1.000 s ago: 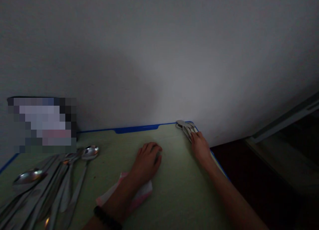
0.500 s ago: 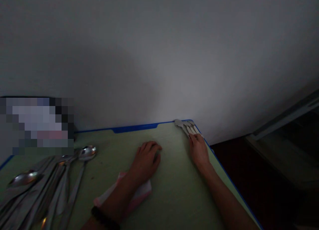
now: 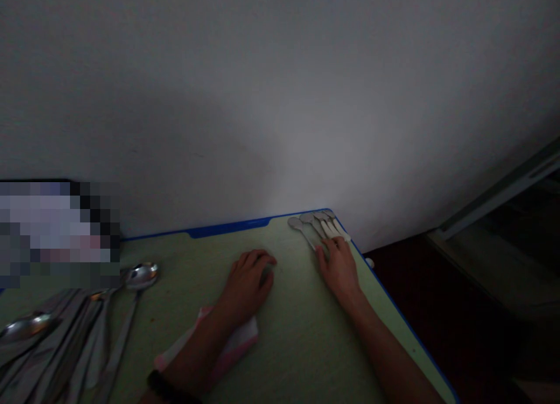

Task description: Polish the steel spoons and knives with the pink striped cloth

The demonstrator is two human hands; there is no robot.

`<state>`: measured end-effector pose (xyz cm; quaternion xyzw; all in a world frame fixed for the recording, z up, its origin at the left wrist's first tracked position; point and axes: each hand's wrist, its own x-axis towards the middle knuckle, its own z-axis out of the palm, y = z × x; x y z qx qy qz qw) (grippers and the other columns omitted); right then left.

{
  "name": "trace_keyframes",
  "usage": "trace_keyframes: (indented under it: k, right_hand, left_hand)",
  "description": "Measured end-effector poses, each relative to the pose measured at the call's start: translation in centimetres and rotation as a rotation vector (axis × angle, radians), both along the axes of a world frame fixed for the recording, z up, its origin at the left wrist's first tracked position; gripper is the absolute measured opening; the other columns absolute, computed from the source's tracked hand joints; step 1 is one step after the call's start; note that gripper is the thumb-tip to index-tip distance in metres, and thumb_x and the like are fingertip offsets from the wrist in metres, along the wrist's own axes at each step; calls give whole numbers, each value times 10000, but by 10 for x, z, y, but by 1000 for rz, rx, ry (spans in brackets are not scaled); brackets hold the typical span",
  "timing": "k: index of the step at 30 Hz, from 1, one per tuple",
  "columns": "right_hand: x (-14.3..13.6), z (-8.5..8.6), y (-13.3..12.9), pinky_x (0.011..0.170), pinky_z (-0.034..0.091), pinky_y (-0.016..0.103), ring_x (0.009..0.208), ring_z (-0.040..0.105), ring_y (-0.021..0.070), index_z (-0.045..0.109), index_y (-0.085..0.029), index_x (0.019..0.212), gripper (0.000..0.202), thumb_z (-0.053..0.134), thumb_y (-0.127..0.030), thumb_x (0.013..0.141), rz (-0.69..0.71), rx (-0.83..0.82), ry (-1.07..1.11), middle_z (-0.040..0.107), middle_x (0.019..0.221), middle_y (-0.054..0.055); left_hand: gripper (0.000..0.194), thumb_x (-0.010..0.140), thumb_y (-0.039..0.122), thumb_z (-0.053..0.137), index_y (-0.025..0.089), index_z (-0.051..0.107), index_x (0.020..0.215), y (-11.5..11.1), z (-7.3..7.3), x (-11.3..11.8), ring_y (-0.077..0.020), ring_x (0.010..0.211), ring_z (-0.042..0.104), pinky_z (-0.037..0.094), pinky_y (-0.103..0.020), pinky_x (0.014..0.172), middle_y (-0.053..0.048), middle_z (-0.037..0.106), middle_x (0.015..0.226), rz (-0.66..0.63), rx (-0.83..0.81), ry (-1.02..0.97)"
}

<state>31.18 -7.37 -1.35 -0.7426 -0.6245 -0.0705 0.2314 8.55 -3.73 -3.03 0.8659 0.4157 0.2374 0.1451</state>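
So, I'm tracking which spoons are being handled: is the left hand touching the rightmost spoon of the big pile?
Apart. The head view shows bare green tabletop plainly between the left hand and that rightmost spoon.

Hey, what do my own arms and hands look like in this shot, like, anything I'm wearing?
Your left hand and right hand are ungloved. The left arm wears a thick, nearly black band near the wrist; its material is too dim to tell. The right arm shows no band. No sleeve is visible on either.
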Motion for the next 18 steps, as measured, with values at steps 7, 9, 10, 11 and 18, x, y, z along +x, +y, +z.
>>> trace_keyframes:
  k: [7,9,10,11,18]
  right_hand:
    - [37,-2,-14,856,401,312,908,546,200,603,-167,985,246,448,-299,847,-90,1,130,560,978,89]
    - [37,-5,-12,841,407,310,902,554,201,597,-168,1004,250,464,-294,834,-95,-32,143,561,996,92]
    - [37,-7,-11,837,408,308,902,557,202,594,-167,1017,257,473,-290,827,-92,-50,150,563,1001,94]
    - [36,-8,-10,836,409,306,908,559,203,591,-167,1030,264,481,-286,821,-84,-66,158,566,1006,95]
    - [38,-10,-7,833,408,296,871,575,192,598,-166,1028,256,484,-255,817,-72,-112,221,591,1000,92]
  left_hand:
    - [346,840,372,453,231,498,1152,14,7,26,-269,1125,438,357,-438,910,-80,502,1214,88,-12,165]
    - [445,860,451,397,200,444,1225,23,7,46,-285,1160,414,329,-458,937,-109,476,1261,123,18,172]
    - [518,860,504,370,182,408,1265,27,7,57,-288,1188,391,302,-460,965,-122,450,1298,132,37,176]
    - [581,857,547,344,169,374,1298,31,6,67,-285,1216,366,271,-453,997,-128,422,1332,138,55,181]
    - [730,829,661,228,189,269,1385,46,-2,100,-295,1312,242,112,-476,1074,-110,333,1423,159,113,231]
